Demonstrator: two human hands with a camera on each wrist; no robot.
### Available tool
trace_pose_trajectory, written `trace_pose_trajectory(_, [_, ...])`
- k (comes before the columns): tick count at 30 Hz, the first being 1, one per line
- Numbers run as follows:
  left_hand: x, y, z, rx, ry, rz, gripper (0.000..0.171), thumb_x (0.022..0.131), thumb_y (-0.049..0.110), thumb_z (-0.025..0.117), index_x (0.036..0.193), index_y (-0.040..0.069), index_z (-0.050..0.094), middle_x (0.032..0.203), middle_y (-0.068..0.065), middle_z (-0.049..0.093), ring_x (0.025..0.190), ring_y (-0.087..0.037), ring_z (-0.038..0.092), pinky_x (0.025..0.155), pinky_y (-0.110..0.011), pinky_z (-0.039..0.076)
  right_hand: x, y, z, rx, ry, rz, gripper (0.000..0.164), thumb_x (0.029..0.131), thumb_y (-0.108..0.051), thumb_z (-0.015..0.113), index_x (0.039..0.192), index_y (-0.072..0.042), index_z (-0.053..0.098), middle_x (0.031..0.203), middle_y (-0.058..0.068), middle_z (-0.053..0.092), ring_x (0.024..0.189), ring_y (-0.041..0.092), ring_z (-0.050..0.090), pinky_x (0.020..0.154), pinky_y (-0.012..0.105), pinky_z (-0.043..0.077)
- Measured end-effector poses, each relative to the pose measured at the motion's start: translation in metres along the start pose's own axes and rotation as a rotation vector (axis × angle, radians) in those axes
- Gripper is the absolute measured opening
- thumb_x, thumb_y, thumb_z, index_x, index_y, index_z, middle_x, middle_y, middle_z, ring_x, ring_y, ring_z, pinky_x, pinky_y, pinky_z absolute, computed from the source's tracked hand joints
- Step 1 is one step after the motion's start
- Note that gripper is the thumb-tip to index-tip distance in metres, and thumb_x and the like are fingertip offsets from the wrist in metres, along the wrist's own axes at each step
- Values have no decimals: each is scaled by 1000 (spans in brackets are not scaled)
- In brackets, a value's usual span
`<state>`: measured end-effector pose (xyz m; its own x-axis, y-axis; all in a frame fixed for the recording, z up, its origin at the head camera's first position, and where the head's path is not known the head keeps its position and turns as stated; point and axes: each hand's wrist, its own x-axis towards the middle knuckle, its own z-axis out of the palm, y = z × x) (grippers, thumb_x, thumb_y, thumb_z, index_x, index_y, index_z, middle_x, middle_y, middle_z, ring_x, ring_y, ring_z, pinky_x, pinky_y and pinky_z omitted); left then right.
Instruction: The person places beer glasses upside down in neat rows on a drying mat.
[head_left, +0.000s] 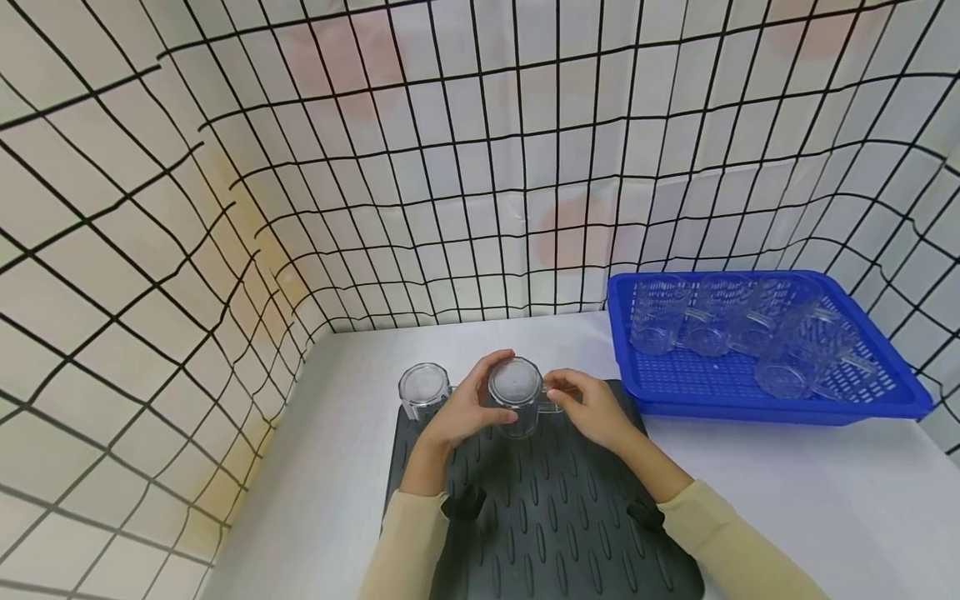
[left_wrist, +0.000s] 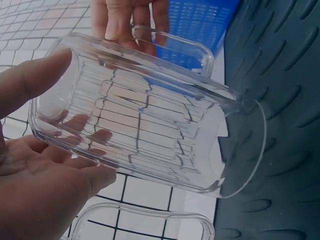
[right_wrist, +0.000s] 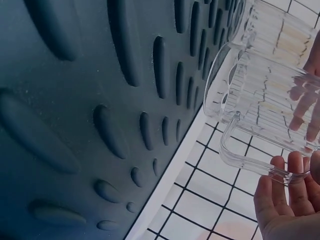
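Observation:
A clear glass mug (head_left: 517,396) is upside down, base up, over the far part of a dark ribbed mat (head_left: 525,517). My left hand (head_left: 468,407) grips it near the base, thumb on one side and fingers on the other. With its fingertips, my right hand (head_left: 592,406) pinches the handle (right_wrist: 245,160), on the right side. In the left wrist view the mug's rim (left_wrist: 262,145) is close to the mat. Another clear mug (head_left: 424,387) stands upside down at the mat's far left corner, just left of my left hand.
A blue plastic basket (head_left: 626,367) stands at the back right, overlapping the mat's far right corner in the head view. Several clear mugs (head_left: 795,354) sit inside it. Black wire grid (head_left: 487,208) walls border the white table (head_left: 315,450) at the back and sides.

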<state>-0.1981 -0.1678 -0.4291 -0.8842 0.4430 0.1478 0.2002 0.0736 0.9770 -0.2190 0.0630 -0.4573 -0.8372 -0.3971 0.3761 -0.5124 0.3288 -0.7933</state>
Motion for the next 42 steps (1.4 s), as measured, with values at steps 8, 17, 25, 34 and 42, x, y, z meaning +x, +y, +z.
trace_pose_trajectory(8, [1,-4,-1,-40,10,-29,87,79,-17,65,152,8,25,152,-15,30,132,-32,40,93,-33,46,1,0,3,0,-13,31,25,96,-10,62,117,3,65,107,14,69,97,29,65,85,49,52])
trace_pose_trajectory(17, [2,-4,-2,-56,20,-44,87,78,-19,62,152,7,23,151,-18,27,129,-34,41,91,-31,46,4,4,5,-11,-12,33,26,96,-12,62,118,2,65,107,13,69,97,29,66,85,48,53])
trace_pose_trajectory(25, [2,-2,-1,-31,41,-48,88,78,-16,62,152,8,23,152,-18,26,130,-35,41,93,-33,45,7,4,6,5,-19,71,26,97,-14,62,118,1,65,109,14,69,100,30,65,88,49,52])
trace_pose_trajectory(34, [4,1,-2,0,100,56,85,80,-19,61,152,4,24,157,-14,24,144,-26,22,107,-45,34,7,4,4,42,-43,68,33,98,-14,60,125,4,60,118,19,65,108,34,63,91,51,50])
trace_pose_trajectory(42, [-8,18,-4,41,130,109,78,82,-21,57,151,-2,25,159,-15,18,149,-24,2,117,-50,12,2,-6,-10,19,-52,125,45,98,-23,60,138,-2,53,136,22,54,120,43,54,92,55,49])
